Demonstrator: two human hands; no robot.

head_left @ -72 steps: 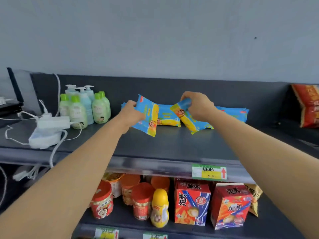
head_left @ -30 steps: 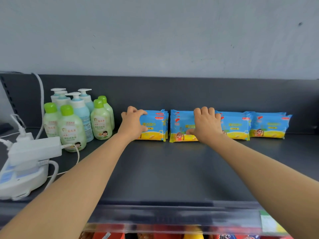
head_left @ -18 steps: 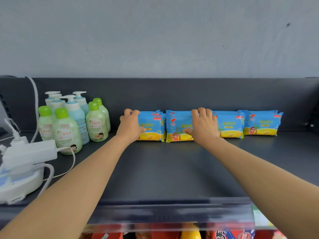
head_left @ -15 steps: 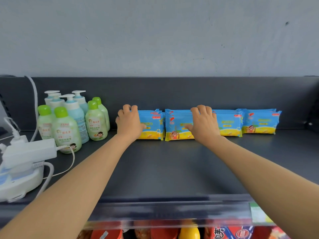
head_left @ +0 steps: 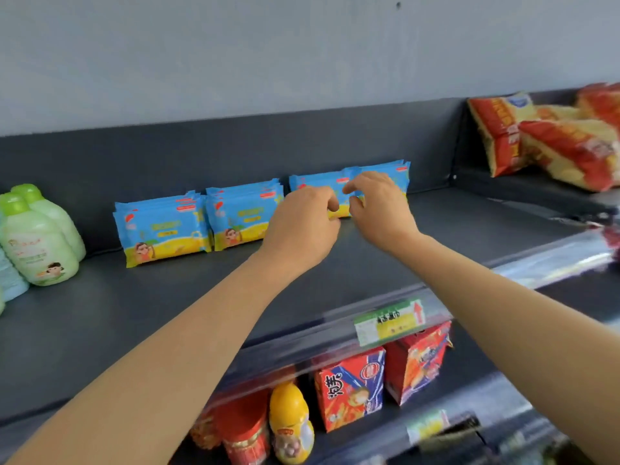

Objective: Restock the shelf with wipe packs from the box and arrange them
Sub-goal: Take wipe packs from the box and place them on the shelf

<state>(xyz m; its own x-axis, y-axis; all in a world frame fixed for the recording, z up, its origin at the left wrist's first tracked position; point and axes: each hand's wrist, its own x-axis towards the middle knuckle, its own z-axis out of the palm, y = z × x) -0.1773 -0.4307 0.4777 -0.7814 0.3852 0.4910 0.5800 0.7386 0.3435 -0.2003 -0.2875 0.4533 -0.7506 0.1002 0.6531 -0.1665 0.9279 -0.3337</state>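
Observation:
Blue-and-yellow wipe packs stand on edge in a row against the back of the dark shelf (head_left: 134, 313). From the left, the first stack (head_left: 162, 226) and the second stack (head_left: 241, 218) stand untouched. My left hand (head_left: 302, 223) is curled against the third stack (head_left: 312, 181) and covers most of it. My right hand (head_left: 379, 206) pinches the left end of the fourth stack (head_left: 396, 172) between thumb and forefinger. The two hands nearly touch where those two stacks meet. No box is in view.
Green pump bottles (head_left: 37, 243) stand at the shelf's left end. Red-and-yellow snack bags (head_left: 550, 139) lie on the neighbouring shelf to the right. A green-and-yellow price label (head_left: 389, 322) sits on the front rail. Below are red boxes (head_left: 352, 387), jars and a yellow bottle (head_left: 290, 421).
Both hands have left the two left stacks and moved right to the third and fourth stacks. My view has swung right and down, so the charger on the left is out of frame.

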